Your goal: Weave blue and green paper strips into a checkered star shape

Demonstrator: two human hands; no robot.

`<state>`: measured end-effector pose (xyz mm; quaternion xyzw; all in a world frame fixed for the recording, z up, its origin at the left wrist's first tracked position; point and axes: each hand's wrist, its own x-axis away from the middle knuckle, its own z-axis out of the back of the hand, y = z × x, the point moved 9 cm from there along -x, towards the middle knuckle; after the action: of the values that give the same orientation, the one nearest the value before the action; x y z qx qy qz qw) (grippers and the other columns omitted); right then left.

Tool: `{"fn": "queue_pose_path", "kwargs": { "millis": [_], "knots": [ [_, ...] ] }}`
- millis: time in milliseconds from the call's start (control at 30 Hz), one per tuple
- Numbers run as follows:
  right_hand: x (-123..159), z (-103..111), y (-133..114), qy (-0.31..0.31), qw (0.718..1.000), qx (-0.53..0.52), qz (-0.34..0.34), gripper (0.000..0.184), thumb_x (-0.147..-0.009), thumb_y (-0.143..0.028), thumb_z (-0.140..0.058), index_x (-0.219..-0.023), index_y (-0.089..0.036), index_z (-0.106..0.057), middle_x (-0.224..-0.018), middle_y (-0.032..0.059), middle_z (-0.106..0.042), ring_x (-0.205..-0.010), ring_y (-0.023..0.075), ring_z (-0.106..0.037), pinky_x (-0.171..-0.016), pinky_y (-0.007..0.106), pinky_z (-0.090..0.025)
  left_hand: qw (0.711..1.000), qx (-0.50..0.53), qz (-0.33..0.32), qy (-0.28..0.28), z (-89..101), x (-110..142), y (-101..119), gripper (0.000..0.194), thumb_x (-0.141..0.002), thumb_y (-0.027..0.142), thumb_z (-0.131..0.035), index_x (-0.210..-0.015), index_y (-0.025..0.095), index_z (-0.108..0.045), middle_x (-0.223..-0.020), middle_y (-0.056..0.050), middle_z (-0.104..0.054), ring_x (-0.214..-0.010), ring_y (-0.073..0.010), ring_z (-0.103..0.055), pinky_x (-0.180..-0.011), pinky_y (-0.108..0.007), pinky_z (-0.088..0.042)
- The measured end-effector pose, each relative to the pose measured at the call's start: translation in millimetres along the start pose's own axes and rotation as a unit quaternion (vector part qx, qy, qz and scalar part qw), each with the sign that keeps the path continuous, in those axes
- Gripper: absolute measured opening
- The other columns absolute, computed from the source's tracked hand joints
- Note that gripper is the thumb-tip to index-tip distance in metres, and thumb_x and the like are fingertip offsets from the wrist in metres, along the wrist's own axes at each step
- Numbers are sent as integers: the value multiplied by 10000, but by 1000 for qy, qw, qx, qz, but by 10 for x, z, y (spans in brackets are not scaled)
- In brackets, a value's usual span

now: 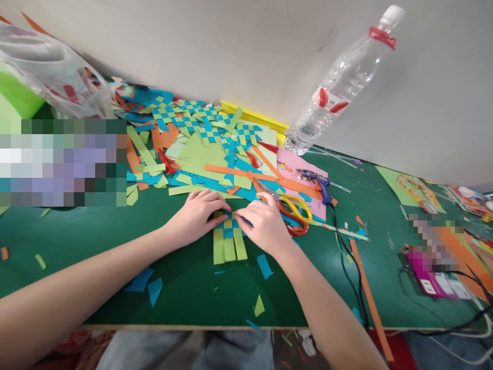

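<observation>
A small woven piece of light green and blue paper strips [228, 240] lies on the green table [192, 293], its green strip ends pointing toward me. My left hand [198, 213] rests on its upper left part, fingers curled and pressing down on the weave. My right hand [262, 223] presses on its upper right edge, fingertips pinched at a blue strip. Both hands meet over the top of the weave.
Red and yellow scissors [295, 209] lie just right of my right hand. A heap of woven mats and paper strips [200, 139] fills the back. A clear plastic bottle [342, 85] leans on the wall. A glue gun [318, 180] with black cable lies right. Scraps dot the table.
</observation>
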<state>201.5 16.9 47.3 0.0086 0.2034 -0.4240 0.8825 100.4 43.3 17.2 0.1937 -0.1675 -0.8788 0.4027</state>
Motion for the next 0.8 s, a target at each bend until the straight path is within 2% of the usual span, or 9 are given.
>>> {"fn": "queue_pose_path", "kwargs": {
  "millis": [433, 800],
  "knots": [
    [3, -17, -1, 0, 1000, 6, 1, 280, -938, -251, -415, -825, -203, -667, -677, -9, -661, -710, 128, -573, -971, 386, -286, 1000, -10, 1, -1, -5, 1, 8, 264, -839, 450, -558, -981, 236, -622, -997, -43, -622, -974, -228, -524, -887, -401, -355],
    [9, -11, -5, -10, 1000, 4, 5, 271, -942, -257, -413, -848, -203, -661, -699, -14, -674, -720, 128, -579, -978, 385, -275, 1000, -16, -8, -11, -8, 16, 30, 271, -832, 441, -567, -1010, 239, -605, -1015, -31, -611, -985, -219, -514, -917, -401, -341]
  ]
}}
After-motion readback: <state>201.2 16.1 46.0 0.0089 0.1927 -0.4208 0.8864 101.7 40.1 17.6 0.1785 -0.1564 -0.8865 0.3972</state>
